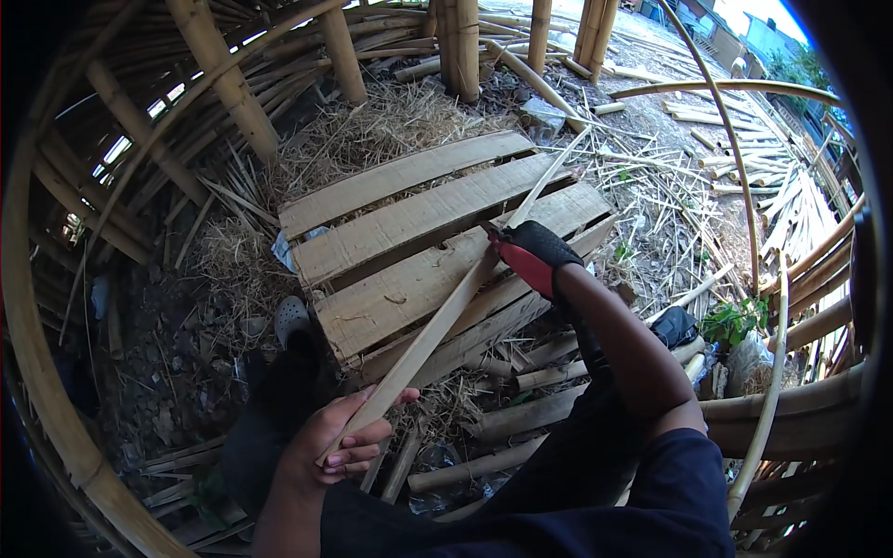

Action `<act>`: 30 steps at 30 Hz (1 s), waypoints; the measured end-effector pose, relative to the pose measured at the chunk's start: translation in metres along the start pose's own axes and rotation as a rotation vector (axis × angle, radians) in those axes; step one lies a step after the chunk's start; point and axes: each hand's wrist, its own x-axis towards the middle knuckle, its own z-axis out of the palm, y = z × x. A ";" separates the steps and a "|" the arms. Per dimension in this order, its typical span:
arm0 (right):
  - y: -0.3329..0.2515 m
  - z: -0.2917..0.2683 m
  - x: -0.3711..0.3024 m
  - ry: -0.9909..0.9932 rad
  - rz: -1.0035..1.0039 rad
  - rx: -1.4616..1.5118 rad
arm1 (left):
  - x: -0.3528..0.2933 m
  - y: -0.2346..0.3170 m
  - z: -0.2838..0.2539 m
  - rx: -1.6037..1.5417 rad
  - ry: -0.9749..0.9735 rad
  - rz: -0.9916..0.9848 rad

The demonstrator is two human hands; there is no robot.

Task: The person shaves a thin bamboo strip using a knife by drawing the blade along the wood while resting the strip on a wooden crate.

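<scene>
A long, flat bamboo strip point(423, 344) runs slantwise from near me up over a low platform of wooden planks point(391, 246). My bare left hand point(346, 435) is closed around its near end, with the fingers curled under it and the thumb along its side. Farther up, my right hand point(535, 256), in a red and black glove, closes around the same strip above the planks. A small dark edge shows by the gloved fingers; what it belongs to I cannot make out. Past the glove, the strip's thinner far part reaches beyond the platform.
Upright bamboo poles point(458, 46) stand behind the platform, with straw point(400, 121) around their feet. Cut bamboo pieces point(744, 172) and shavings cover the ground at right. Bent bamboo poles point(721, 102) arch up at right. My shoe point(291, 318) is beside the platform's left edge.
</scene>
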 end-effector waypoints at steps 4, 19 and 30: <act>-0.021 -0.002 -0.020 -0.103 -0.082 0.086 | -0.003 -0.001 -0.002 -0.039 0.009 -0.009; -0.041 0.015 -0.036 0.101 0.038 0.022 | -0.006 -0.001 0.007 -0.132 0.008 -0.048; -0.021 0.004 -0.032 -0.004 -0.098 0.110 | 0.003 -0.004 0.005 -0.127 0.002 -0.052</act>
